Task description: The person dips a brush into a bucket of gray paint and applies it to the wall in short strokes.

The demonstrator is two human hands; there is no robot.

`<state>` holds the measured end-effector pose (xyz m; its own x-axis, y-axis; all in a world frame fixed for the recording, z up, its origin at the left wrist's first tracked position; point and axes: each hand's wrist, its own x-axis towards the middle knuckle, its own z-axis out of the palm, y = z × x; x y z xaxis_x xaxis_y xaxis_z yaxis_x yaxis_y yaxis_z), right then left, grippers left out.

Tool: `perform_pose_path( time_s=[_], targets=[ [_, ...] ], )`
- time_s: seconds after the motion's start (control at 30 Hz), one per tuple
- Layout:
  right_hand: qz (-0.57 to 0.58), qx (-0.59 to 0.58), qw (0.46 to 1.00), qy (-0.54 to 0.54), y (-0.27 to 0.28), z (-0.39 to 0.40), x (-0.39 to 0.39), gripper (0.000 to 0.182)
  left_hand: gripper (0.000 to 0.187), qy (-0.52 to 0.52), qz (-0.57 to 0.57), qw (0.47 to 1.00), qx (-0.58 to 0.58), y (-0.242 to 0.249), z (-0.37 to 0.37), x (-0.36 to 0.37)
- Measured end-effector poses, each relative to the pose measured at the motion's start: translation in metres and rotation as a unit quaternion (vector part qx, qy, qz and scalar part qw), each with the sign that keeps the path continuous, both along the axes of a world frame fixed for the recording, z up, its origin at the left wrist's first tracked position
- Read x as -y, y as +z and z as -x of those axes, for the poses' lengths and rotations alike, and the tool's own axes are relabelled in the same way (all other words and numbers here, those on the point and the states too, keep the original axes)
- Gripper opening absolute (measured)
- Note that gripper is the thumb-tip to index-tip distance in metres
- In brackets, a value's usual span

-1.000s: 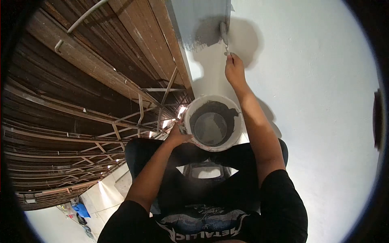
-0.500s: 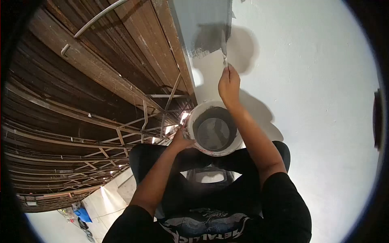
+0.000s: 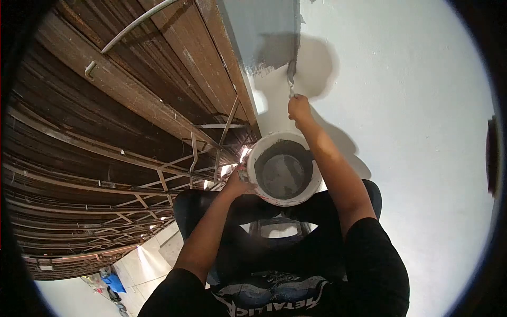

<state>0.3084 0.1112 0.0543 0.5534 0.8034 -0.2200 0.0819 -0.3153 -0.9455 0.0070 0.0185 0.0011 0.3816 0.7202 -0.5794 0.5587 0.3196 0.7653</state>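
A brown metal gate [image 3: 132, 84] fills the left of my feed. My left grip [image 3: 237, 185] holds 1 paint bucket [image 3: 275, 138]; my right grip [image 3: 300, 108] holds a paint roller [image 3: 291, 72], which has dropped lower, so work now reaches the bottom right corner of the grey coat [image 3: 264, 26] on the white wall [image 3: 422, 132].

A white wall [image 3: 412, 148] is being painted at a building's entrance, garage or shopfront, which of these the view leaves unclear. Left of the bucket [image 3: 280, 138], a brown metal folding gate [image 3: 113, 140] with crossed struts [image 3: 227, 124] marks the opening, daylight slipping through gaps just beside it. Grey paint [image 3: 259, 29] ends raggedly on the wall beyond the bucket; pale floor tiles [image 3: 150, 259] show behind and left of it.
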Motion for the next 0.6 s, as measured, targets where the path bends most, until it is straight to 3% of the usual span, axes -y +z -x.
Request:
perform_pose_path(
  time_s=[0.07, 0.17, 0.27, 0.37, 0.6],
  targets=[
    [0.039, -0.063, 0.997, -0.017, 0.024, 0.013, 0.016, 0.026, 0.071, 0.01, 0.028, 0.999, 0.02, -0.014, 0.004, -0.004],
    [-0.181, 0.158, 0.968, -0.068, 0.015, 0.044, 0.025, 0.028, 0.07, 0.031, 0.045, 0.998, 0.027, 0.009, -0.004, 0.0],
    [-0.339, 0.262, 0.896, -0.115, 0.045, 0.052, 0.019, 0.03, 0.072, 0.0, 0.015, 1.0, 0.023, -0.007, 0.001, -0.004],
    [-0.252, 0.223, 0.938, -0.08, 0.057, 0.021, 0.003, 0.031, 0.073, 0.036, 0.046, 0.996, 0.064, -0.019, 0.006, -0.003],
    [-0.232, 0.273, 0.929, -0.095, 0.006, 0.007, -0.012, 0.031, 0.071, 0.025, 0.026, 0.999, 0.022, -0.006, 0.002, 0.001]
  ],
)
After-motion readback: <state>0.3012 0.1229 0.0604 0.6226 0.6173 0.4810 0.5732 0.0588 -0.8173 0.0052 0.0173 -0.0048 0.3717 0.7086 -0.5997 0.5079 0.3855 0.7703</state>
